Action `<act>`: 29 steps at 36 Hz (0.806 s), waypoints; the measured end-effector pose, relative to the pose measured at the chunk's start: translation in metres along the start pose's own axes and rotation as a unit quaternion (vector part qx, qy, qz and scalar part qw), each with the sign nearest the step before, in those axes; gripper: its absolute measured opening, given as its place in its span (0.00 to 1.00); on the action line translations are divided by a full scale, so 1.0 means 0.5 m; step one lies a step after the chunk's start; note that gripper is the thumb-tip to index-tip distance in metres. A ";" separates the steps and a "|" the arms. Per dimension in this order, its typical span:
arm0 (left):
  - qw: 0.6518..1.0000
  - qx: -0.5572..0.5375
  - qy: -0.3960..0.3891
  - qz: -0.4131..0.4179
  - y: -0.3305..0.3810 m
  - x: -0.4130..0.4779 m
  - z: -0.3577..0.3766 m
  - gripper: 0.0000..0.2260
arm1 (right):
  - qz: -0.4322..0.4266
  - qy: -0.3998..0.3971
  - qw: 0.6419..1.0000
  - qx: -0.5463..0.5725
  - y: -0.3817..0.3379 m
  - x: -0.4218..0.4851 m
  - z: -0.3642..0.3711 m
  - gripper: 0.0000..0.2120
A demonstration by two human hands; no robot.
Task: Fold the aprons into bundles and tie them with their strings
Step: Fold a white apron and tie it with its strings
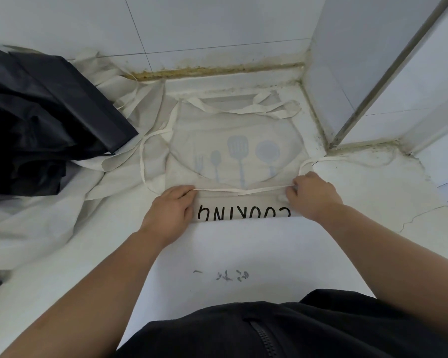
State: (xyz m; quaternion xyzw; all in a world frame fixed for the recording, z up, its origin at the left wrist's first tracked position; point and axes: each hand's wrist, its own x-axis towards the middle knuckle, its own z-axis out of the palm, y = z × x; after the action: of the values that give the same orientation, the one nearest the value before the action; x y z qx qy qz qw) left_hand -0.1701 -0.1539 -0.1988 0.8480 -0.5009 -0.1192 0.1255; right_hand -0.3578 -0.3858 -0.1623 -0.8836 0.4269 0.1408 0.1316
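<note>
Spanning left hand (170, 210) to right hand (312, 196): string (243, 191) (taut).

Apron (233, 156) flat on counter (230, 249), hands at near edge, dark pile (42, 120) left, wall (204, 29) behind

Cream beside black
Pale blue utensil print and black lettering on cream cloth apron (233, 151); black fabric heap (36, 112) at nine o'clock.

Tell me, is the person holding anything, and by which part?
Yes: the string, stretched across the apron. The left hand pinches its left part, the right hand its right part.
</note>
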 end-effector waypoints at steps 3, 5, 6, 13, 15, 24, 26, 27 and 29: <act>0.995 -0.046 0.071 -0.049 -0.002 -0.016 0.005 0.19 | 0.051 -0.003 0.999 -0.008 0.001 -0.004 -0.005 0.14; 0.987 -0.068 0.111 -0.095 0.000 -0.021 0.004 0.12 | 0.079 -0.008 0.997 -0.011 0.001 -0.007 -0.005 0.13; 0.983 -0.073 0.117 -0.118 -0.001 -0.023 0.004 0.11 | 0.093 -0.010 0.996 -0.012 0.002 -0.008 -0.004 0.13; 0.970 -0.076 0.118 -0.196 -0.034 -0.047 0.003 0.15 | 0.187 -0.005 0.982 0.032 0.021 -0.006 0.001 0.14; 0.969 -0.039 0.067 -0.233 -0.043 -0.054 0.000 0.20 | 0.196 -0.005 0.980 0.036 0.027 -0.006 0.003 0.14; 0.920 0.004 0.010 -0.392 -0.081 -0.075 0.001 0.28 | 0.162 -0.050 0.985 -0.024 0.041 -0.003 0.028 0.20; 0.927 -0.024 0.041 -0.371 -0.083 -0.080 -0.003 0.24 | 0.173 -0.034 0.984 0.005 0.041 -0.005 0.028 0.18; 0.931 -0.047 0.064 -0.357 -0.080 -0.082 -0.005 0.22 | 0.174 -0.024 0.984 0.013 0.041 -0.005 0.029 0.18; 0.933 -0.081 0.120 -0.329 -0.068 -0.082 -0.008 0.19 | 0.187 0.000 0.982 0.030 0.042 -0.010 0.028 0.18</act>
State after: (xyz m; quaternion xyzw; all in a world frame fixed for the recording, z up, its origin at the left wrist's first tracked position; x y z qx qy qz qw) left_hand -0.1600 -0.1014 -0.2031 0.9602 -0.1639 -0.0914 0.2069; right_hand -0.3793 -0.3902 -0.1759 -0.7836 0.5888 0.1501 0.1294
